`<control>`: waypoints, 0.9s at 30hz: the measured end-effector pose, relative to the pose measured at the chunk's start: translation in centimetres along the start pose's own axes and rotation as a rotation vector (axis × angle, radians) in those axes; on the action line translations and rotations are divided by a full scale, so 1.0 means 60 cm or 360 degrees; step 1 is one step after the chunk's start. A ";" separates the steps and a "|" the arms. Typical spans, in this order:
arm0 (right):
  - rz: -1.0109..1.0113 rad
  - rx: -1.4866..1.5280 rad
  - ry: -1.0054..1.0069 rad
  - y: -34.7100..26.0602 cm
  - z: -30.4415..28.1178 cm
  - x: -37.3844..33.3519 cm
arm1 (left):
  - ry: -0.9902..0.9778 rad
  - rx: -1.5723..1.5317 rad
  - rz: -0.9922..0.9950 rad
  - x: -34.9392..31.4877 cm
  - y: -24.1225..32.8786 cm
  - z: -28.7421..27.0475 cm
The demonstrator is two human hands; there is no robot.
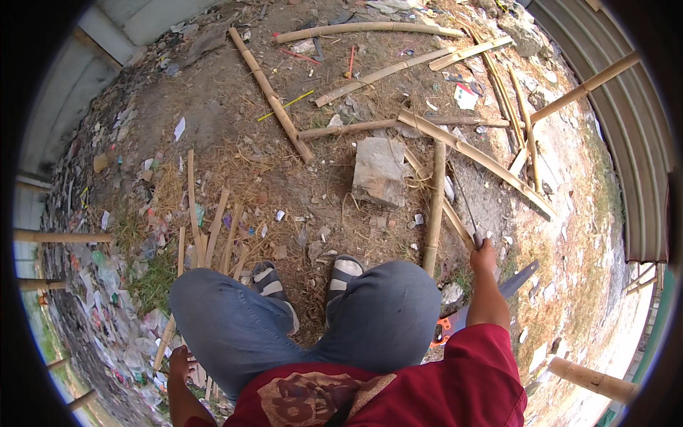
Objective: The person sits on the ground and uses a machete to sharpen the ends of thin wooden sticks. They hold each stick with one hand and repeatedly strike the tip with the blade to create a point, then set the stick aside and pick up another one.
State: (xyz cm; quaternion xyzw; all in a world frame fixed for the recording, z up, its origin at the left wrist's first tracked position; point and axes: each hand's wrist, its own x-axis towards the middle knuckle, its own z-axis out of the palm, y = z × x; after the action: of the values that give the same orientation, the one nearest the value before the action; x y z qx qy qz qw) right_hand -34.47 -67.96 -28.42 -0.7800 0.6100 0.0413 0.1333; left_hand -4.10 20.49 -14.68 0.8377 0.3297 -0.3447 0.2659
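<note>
My right hand (483, 257), right of my knee, is closed around the dark handle of a long-bladed knife (466, 201). Its thin blade points away from me, beside a split bamboo piece and an upright-lying bamboo pole (434, 213). Below that forearm lies a handsaw (518, 280) with an orange handle, partly covered by my arm. My left hand (179, 361) hangs low by my left thigh, close to bamboo strips (165, 343). Its fingers are too small and shadowed to show whether they grip a strip. More bamboo strips (217, 226) lie beyond my left knee.
A rough concrete block (379, 171) stands on the littered dirt ahead of my sandals. Bamboo poles and split lengths (270, 92) lie across the far ground, with a yellow strip (286, 104) near one. Scattered rubbish (107, 285) covers the left side. Corrugated sheeting (605, 107) rises at right.
</note>
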 end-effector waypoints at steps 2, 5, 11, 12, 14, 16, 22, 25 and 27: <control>-0.0106 -0.0060 0.0142 0.024 -0.015 -0.011 | -0.0034 -0.0025 0.0060 0.031 -0.007 -0.010; -0.0110 -0.0140 0.0143 0.052 -0.068 -0.023 | -0.0004 -0.0122 0.0159 0.039 0.016 0.000; -0.0230 -0.0246 0.0453 0.047 -0.222 -0.059 | 0.0088 -0.0446 0.0379 0.069 0.047 0.014; -0.0251 -0.0256 0.0505 0.052 -0.249 -0.062 | 0.0106 -0.0482 0.0435 0.080 0.054 0.014; -0.0308 -0.0301 0.0600 0.069 -0.297 -0.068 | 0.0106 -0.0591 0.0525 0.073 0.085 0.015; -0.0285 -0.0399 0.0628 0.063 -0.344 -0.088 | 0.0168 -0.0627 0.0664 0.078 0.103 0.008; -0.0391 -0.0457 0.0854 0.049 -0.457 -0.129 | 0.0332 -0.0721 0.1031 0.023 0.228 -0.012; -0.0599 -0.0347 0.0921 -0.005 -0.488 -0.126 | 0.0359 -0.0898 0.1436 -0.044 0.333 -0.032; -0.0684 -0.0226 0.0895 -0.067 -0.507 -0.130 | 0.0343 -0.1063 0.1832 -0.129 0.422 -0.056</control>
State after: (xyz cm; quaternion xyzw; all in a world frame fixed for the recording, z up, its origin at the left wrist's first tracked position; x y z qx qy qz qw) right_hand -35.55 -67.59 3.20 -0.8786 0.4405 -0.1616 -0.0886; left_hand 11.68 3.64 -1.24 0.7824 -0.0556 0.0579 0.6175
